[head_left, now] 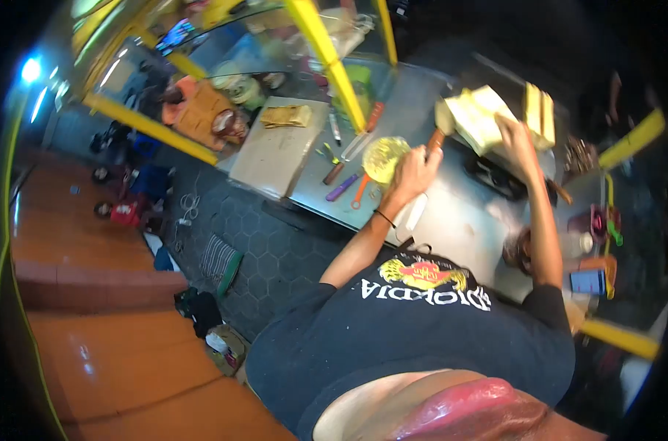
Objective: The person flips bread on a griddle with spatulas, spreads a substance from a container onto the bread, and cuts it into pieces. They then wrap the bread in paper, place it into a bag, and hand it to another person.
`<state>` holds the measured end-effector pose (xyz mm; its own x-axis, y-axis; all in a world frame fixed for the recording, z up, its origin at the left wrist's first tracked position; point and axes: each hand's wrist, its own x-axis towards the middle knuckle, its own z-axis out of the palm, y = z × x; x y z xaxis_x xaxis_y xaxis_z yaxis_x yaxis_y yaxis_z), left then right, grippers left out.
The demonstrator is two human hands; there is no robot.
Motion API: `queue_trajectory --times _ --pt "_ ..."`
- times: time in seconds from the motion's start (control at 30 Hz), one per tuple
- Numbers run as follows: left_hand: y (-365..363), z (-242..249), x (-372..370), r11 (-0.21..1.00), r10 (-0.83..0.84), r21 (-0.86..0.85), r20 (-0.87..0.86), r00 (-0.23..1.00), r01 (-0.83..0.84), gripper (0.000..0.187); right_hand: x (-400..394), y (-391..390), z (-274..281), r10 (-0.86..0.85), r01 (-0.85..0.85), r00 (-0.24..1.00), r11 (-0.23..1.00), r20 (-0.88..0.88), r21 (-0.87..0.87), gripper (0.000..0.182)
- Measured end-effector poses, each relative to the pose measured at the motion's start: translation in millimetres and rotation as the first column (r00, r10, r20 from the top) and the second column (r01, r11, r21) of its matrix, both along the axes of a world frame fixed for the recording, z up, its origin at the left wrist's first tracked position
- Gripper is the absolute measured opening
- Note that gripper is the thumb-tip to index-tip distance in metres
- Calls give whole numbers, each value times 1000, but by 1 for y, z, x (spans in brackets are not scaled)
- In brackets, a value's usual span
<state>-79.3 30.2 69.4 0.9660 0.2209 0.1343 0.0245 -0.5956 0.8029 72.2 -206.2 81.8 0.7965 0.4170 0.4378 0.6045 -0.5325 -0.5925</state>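
Note:
Closed around a wooden handle, my left hand [418, 175] holds a spatula [437, 138] whose broad, pale head points away from me, beside a block of bread. The bread [475, 116] is pale yellow and looks opened or sliced. My right hand [519, 143] has its fingers bent down on the bread's right side. Another bread piece [540, 117], with brown edges, stands just beyond that hand. Close by my left hand is a round tub [386, 159] of yellow spread. Below the bread, a dark pan-like object [493, 178] is partly hidden by my right arm.
Left of the tub lie a purple-handled tool [341, 187], an orange tool [361, 192] and tongs [363, 140]. A board [279, 151] carries a brown folded packet [285, 116]. A yellow post [330, 62] rises behind. A phone [588, 281] lies at right.

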Motion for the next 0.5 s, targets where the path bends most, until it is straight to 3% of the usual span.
queue_trajectory --times 0.03,0.07,0.1,0.13,0.2,0.27,0.3,0.33,0.4,0.47,0.5 --pt "-2 -2 0 1000 0 -4 -7 1000 0 51 -2 3 14 -214 189 964 968 -155 -162 26" --pt "-4 -2 0 1000 0 -9 -15 1000 0 51 20 -2 -30 -195 193 980 981 -38 -33 25" --pt "-5 -3 1 1000 -5 16 -24 1000 6 51 7 3 -22 -43 30 981 997 -191 -69 28" --pt "-6 -1 1 999 1 41 -23 1000 0 51 0 7 -34 8 -23 992 993 -127 -117 31" --pt "-5 7 -3 998 -18 -69 -67 998 13 50 -25 13 0 104 -113 982 992 -158 -52 31" --pt "-3 4 -2 996 -15 -87 -62 998 10 50 12 -5 -20 0 24 973 995 -229 101 33" --pt "-4 6 -3 998 -19 -64 -70 997 14 50 24 -12 -19 0 42 987 965 -161 259 35" --pt "-5 6 -5 999 -23 -41 -80 997 20 50 31 -15 -21 -233 276 947 943 -223 186 36" --pt "-7 -1 -7 998 -36 -56 -52 998 33 50 34 -11 -41 -120 150 932 987 -343 62 36" --pt "-7 -3 -4 998 -25 -58 -62 998 21 50 4 8 -41 77 -77 994 997 -77 5 35" --pt "-6 -6 -4 996 -17 -83 -37 999 14 49 1 9 -25 49 -39 984 997 -171 59 34"
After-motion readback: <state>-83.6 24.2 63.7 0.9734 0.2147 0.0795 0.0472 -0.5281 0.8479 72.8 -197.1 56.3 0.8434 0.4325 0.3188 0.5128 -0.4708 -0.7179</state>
